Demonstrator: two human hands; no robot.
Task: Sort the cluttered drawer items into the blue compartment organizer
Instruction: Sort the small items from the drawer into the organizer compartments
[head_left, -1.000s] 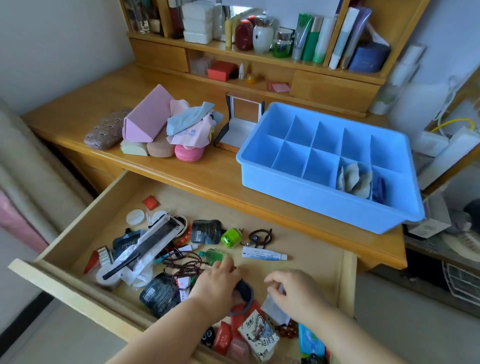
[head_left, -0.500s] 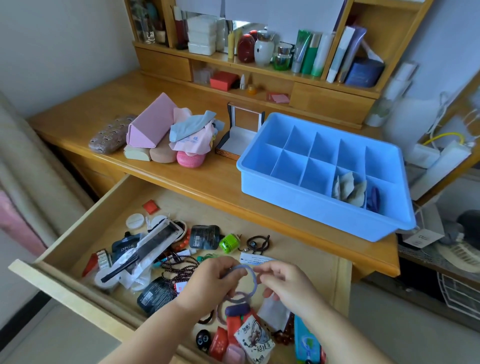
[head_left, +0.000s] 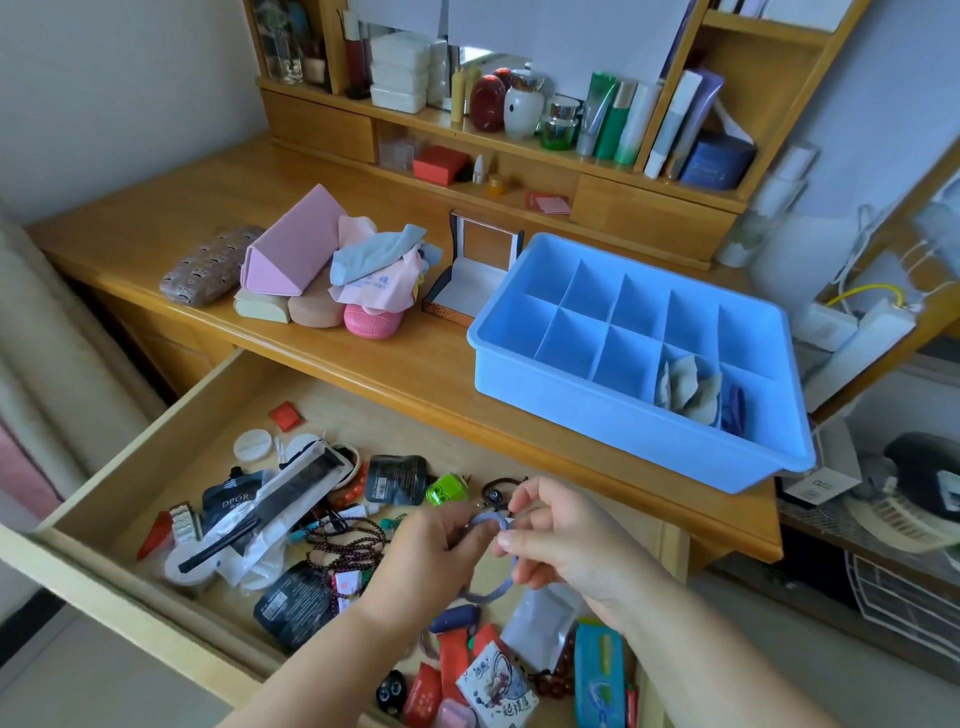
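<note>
A lavender hair tie (head_left: 491, 584) is held in the air above the open drawer (head_left: 156, 431), between the two hands, on the near side of the blue compartment organizer (head_left: 597, 415). The step in hand is judged to be the lifting of this band out of the clutter so that it can be carried to a compartment.

For the step to be done well, the band should be kept in one firm pinch and the other hand freed, so that the loop is not stretched or snagged on the beaded strings (head_left: 345, 545) lying below the left hand. It should then be raised clear of the desk edge before being moved toward the organizer. The near right corner compartment, where dark purple loops (head_left: 735, 408) seem to lie already, is judged the likeliest home; the compartment just left of it holds grey folded cloths (head_left: 688, 387), and the rest appear bare. The band is soft and light, so it is best lowered into the cell, not tossed.

On the left hand (head_left: 421, 561), the thumb and fingers are curled together and pinched on the upper part of the band. On the right hand (head_left: 561, 540), the fingertips (head_left: 506, 540) are drawn together on the same upper stretch of the loop, touching the left hand's fingertips or nearly so; the remaining fingers are curled loosely beneath. The lower part of the loop hangs free between the wrists. Nothing else is gripped by either hand.
</note>
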